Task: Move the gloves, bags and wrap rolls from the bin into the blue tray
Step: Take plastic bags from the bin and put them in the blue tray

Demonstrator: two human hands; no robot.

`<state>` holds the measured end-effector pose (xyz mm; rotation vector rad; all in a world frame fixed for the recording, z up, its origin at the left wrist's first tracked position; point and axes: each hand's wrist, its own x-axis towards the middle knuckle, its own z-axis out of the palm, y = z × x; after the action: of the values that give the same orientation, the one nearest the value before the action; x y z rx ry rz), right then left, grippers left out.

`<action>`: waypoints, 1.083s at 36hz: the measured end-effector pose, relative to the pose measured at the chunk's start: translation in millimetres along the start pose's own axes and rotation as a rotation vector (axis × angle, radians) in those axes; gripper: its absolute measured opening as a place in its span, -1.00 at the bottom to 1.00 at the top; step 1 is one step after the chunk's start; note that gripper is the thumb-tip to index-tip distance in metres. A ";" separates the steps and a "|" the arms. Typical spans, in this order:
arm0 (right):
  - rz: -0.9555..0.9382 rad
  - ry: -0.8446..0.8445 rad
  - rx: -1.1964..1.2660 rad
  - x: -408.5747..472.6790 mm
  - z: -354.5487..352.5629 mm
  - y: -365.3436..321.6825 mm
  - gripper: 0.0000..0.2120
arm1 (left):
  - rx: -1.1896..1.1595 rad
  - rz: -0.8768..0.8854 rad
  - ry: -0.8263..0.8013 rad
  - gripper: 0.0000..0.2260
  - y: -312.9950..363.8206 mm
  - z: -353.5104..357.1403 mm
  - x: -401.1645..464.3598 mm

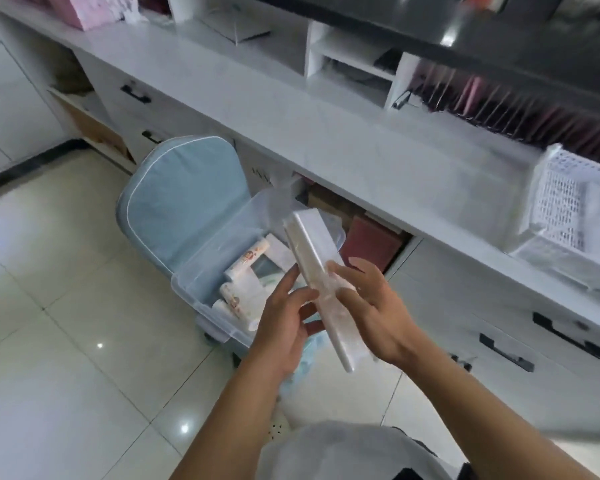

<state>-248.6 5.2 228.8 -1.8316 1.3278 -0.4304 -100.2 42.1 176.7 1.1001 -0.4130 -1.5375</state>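
Observation:
A long flat pack of clear plastic bags (314,251) is held tilted above the bin, its far end pointing up and away. My left hand (284,313) pinches its near left edge and my right hand (371,306) grips its right side. Below them a clear plastic bin (201,292) rests on a light blue chair (181,199). Several white printed rolls (243,282) lie inside the bin. A pale perforated tray (565,206) sits on the counter at the far right; its colour looks white to pale blue.
A long white counter (326,133) runs from upper left to right, with drawers and black handles (506,351) beneath. Open shelves (357,244) under the counter hold dark red boxes. The floor (66,306) is glossy pale tile.

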 end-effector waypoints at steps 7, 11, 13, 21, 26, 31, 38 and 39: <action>0.044 -0.019 0.357 -28.2 -79.4 39.9 -0.56 | 0.129 -0.005 -0.183 -0.53 -16.7 57.6 5.4; 0.093 0.137 0.339 -55.7 -122.0 78.6 -0.57 | 0.175 -0.008 -0.290 -0.54 -36.8 108.3 4.1; 0.124 0.167 0.354 -72.4 -142.4 99.4 -0.57 | 0.200 -0.016 -0.315 -0.61 -51.7 136.2 1.3; 0.318 0.284 0.593 -144.8 -212.5 192.5 -0.50 | 0.258 -0.123 -0.411 -0.60 -127.3 239.6 -14.2; 0.339 0.336 0.702 -184.1 -246.8 245.4 -0.68 | 0.266 -0.229 -0.501 -0.44 -168.3 297.6 -18.8; 0.358 0.393 0.813 -215.7 -281.9 284.0 -0.66 | 0.433 -0.188 -0.600 -0.44 -196.7 354.6 -19.4; 0.343 0.494 0.899 -240.8 -331.8 317.7 -0.64 | 0.523 -0.179 -0.676 -0.49 -209.9 424.5 -5.8; 0.340 0.476 0.949 -243.0 -339.5 322.1 -0.63 | 0.525 -0.189 -0.697 -0.47 -210.4 433.1 -2.0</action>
<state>-774.1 48.4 231.3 -0.7225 1.3533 -1.1224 -573.5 -24.6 233.9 0.9731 -1.2721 -2.0317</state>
